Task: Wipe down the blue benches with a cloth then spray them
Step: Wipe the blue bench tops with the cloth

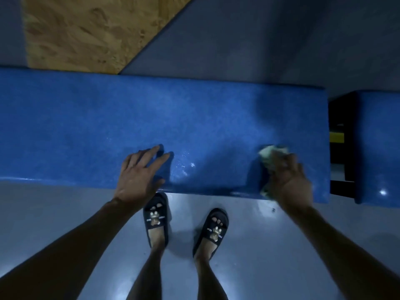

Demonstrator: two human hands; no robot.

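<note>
a long blue bench (pixel 86 126), glossy and speckled with rounded edges, runs left to right across the view. the left hand (pixel 138 176) lies flat on its near edge, fingers straight and spread. farther right, the right hand (pixel 290 180) grips a crumpled pale green cloth (pixel 268 153) against the damp top. a second blue bench (pixel 378 148) begins beyond a dark gap.

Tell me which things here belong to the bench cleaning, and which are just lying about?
Part of the job:
bench, being wiped
cloth, pressed on it by the right hand
left hand, flat on the bench
second bench, at the right

Just there:
board, behind the bench
slippers, on the person's feet
floor
</note>
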